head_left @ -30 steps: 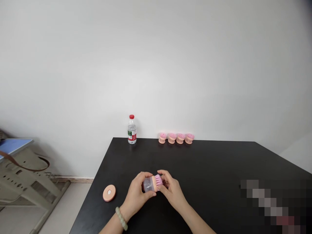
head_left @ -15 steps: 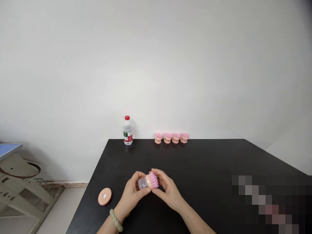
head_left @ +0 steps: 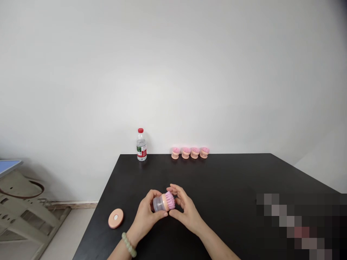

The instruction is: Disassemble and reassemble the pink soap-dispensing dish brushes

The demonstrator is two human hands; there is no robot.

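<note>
A small scrub brush (head_left: 164,202) with pink bristles, a peach collar and a clear body lies tilted on its side above the table, its bristles facing right. My left hand (head_left: 148,211) is closed round the clear body, with a pale green bead bracelet at the wrist. My right hand (head_left: 187,209) is cupped beside the bristles, fingers and thumb apart; some fingers are partly hidden behind the bristles, and light contact there is hard to tell. Left of my left hand, a round peach lid (head_left: 116,218) with a pale centre rests on the table.
On the black table (head_left: 230,180), at the far edge by the wall, stand a water bottle (head_left: 141,150) with a red cap and a row of several pink brushes (head_left: 185,153). A desk (head_left: 16,195) with a blue top stands at left. A blurred patch covers the lower right.
My right hand's fingers have spread and lifted slightly from the bristles. My left hand keeps its hold on the brush, which has turned slightly. The view has shifted a little.
</note>
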